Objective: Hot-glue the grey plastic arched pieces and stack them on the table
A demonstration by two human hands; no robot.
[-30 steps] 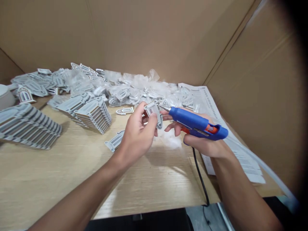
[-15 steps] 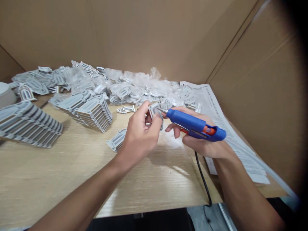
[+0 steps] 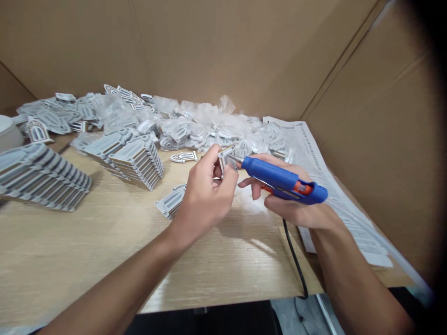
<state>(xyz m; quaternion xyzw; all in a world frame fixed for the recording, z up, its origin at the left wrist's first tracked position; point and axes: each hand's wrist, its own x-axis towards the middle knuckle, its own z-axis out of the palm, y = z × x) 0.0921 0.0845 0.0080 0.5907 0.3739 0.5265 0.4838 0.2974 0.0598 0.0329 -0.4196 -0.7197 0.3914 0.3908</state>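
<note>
Between the thumb and fingers of my left hand is a small grey-white arched piece, held up above the table. My right hand is wrapped round a blue glue gun with orange parts. Its metal nozzle points left and meets the held piece, near my left thumb. Beneath my left wrist, another grey arched piece lies on the wooden table, partly hidden. A white-and-brown arched piece lies flat just behind my left hand.
Stacks of arched pieces stand at the left, one near the edge. Plastic-wrapped pieces are heaped along the cardboard wall. Printed sheets lie at the right. A black cable hangs over the front edge.
The piece in my left hand has turned slightly and shifted a little to the right. My right hand and the glue gun have barely moved.
</note>
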